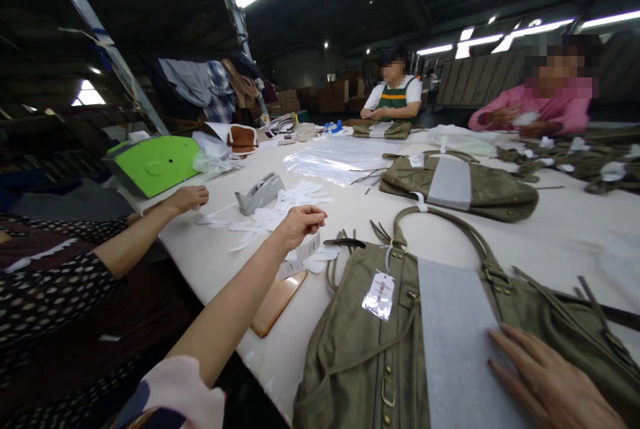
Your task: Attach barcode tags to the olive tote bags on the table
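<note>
My left hand (300, 223) reaches out over a scatter of white paper pieces (270, 215), its fingers pinched on one small white piece. Just beneath it lie a white label strip (300, 257) and a flat tan piece (277, 302). My right hand (547, 382) lies flat, fingers stretched, on a grey sheet (455, 335) that covers the front of an olive green handbag (350, 342). A clear-sleeved hang tag (379, 295) dangles from the bag's handle (440, 215).
A co-worker's hand (187, 199) in a dotted sleeve rests at the table's left edge near a grey tape dispenser (260, 193). A second olive bag (460, 185), clear plastic sheeting (340, 157) and a green machine (153, 163) lie farther off. Two people work at the far side.
</note>
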Motion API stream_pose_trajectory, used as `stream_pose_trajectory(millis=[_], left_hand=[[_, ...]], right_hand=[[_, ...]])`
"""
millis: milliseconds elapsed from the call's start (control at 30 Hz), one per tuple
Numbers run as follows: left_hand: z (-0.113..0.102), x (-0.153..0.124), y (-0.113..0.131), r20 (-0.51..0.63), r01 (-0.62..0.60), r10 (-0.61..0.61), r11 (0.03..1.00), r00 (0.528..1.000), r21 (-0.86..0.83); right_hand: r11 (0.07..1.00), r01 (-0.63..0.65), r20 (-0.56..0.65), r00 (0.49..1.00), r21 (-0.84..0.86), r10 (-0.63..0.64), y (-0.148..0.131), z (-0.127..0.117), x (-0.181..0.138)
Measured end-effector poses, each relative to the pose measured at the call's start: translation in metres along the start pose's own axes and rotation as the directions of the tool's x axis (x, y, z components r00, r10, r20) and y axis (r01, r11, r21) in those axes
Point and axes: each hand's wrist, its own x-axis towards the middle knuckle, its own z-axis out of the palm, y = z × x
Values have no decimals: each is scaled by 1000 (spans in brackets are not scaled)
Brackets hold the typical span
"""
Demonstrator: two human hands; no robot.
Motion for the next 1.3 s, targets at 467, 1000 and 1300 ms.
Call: stream_pose_trajectory(millis=[467,1000,1300], left_hand=[[131,-98,-39,447,233,-212,972,869,7],[153,63,-83,125,151,-218,901,968,406],[141,69,-93,316,108,-204,949,927,297]], right_hand=[[29,-501,438,780,865,447,-143,-2,80],[815,-541,547,756,210,361,-78,8,121],[741,-596,578,736,309,352,-72,28,157]])
